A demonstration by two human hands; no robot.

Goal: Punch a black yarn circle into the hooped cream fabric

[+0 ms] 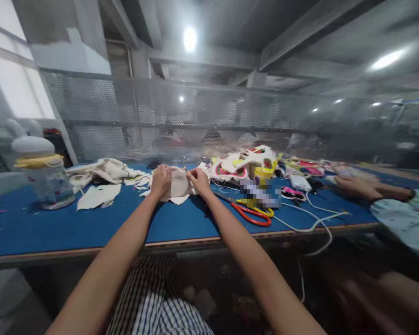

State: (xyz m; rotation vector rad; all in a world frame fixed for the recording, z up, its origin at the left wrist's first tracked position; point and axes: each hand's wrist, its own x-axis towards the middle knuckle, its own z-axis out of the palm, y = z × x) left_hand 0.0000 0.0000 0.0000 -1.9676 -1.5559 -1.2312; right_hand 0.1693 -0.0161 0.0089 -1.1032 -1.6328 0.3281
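Left hand (161,181): I am seeing its grip pinching the left edge of the cream cloth (179,182).
Between both: the cream cloth is sitting at the blue table (181,228); I am judging it light, soft, floppy and not slippery, so I am favouring opposite edges for hold.
Right hand (199,180): I am seeing its grip pinching the cloth's right edge.

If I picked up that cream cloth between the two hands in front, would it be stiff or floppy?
The cream cloth would probably flop, because its lower edge spreads in uneven points over the blue table. It's likely light for its size, since the left hand and right hand hold it just with their fingers.
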